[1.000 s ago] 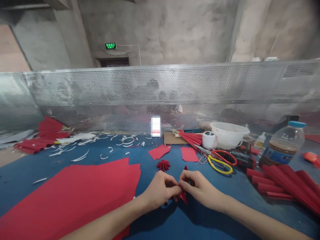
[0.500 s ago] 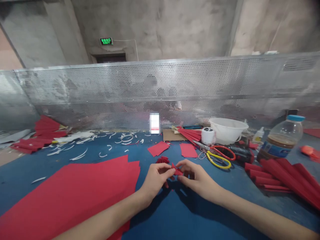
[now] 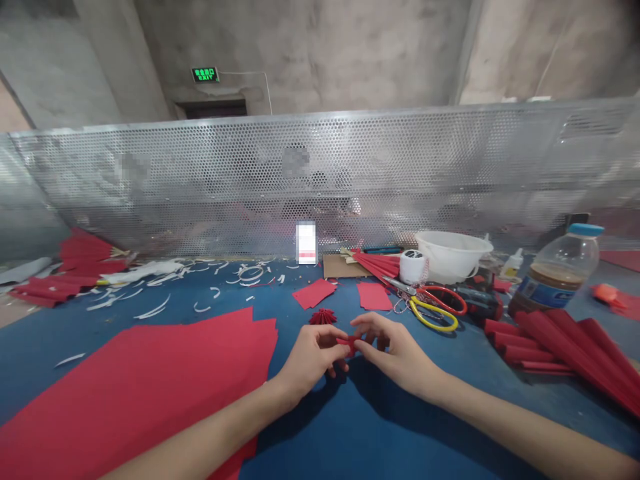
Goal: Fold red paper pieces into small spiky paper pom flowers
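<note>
A small folded piece of red paper [image 3: 350,344] is pinched between the fingertips of my left hand [image 3: 313,360] and my right hand [image 3: 395,353], and my fingers hide most of it. Just beyond my left hand, a pleated red paper rosette [image 3: 323,317] lies on the blue tabletop [image 3: 320,427]. To the left of my left forearm spreads a large stack of red paper sheets [image 3: 135,393], partly under that arm.
Beyond my hands lie two loose red paper squares [image 3: 315,293] [image 3: 374,296], red-and-yellow-handled scissors [image 3: 435,307], a white twine spool [image 3: 413,267] and a white basin [image 3: 453,257]. Pleated red paper [image 3: 565,343] and a plastic bottle [image 3: 560,273] stand right; paper trimmings [image 3: 150,270] lie left.
The red paper between my fingers now shows as a smaller fold, with its pointed ends no longer visible. My fingertips are closer together, and the view has tilted slightly down.
</note>
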Motion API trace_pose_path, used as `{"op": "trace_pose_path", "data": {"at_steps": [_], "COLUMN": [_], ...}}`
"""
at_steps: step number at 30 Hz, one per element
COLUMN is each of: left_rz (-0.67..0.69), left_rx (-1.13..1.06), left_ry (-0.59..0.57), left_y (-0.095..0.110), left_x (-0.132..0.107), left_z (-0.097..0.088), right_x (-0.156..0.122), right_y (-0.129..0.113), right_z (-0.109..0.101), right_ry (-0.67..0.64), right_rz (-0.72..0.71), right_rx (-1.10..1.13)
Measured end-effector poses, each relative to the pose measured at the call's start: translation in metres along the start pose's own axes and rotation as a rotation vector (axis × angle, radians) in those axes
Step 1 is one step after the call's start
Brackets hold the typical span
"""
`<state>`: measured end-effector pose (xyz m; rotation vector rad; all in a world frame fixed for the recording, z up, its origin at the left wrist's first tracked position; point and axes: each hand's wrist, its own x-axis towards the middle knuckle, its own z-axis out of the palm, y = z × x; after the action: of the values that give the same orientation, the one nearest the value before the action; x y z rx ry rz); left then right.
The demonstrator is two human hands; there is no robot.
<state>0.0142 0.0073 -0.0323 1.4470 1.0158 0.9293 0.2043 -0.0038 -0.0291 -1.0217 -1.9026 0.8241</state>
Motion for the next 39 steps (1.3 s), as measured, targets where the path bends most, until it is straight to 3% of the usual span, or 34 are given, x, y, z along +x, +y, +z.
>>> {"op": "trace_pose_path", "data": {"at_steps": [6,13,16,22,26,32,39], "left_rz": [-0.012,-0.057,-0.062,-0.077,-0.062,-0.050,-0.044], "left_rx": [-0.014,0.026,0.027,-0.023,-0.012,0.002,0.008], "left_ry": [0.034,-0.074,-0.059,-0.022,-0.047,-0.051,-0.004], "left_y": [0.001,0.002,0.003,0.003,0.003,0.002,0.002], "left_x": [-0.001,-0.003,-0.003,-0.002,-0.003,-0.003,-0.003], "left_z": [0.000,0.001,0.000,-0.001,0.000,0.000,0.002], "right_x": [0.002,0.000,0.003,0.010,0.009,0.008,0.008], "right_y": [0.005,0.005,0.007,0.009,0.007,0.012,0.014], "right_z": [0.002,0.002,0.001,-0.008,-0.008,-0.001,-0.002], "right_ry": [-0.049,0.012,0.010,-0.180,-0.231,-0.125,-0.097], "right_rz": [0.103,0.055,0.103,0.304,0.255,0.210,0.144], "right_rx": [0.031,-0.012,0.127,0.417,0.419,0.386,0.309]}}
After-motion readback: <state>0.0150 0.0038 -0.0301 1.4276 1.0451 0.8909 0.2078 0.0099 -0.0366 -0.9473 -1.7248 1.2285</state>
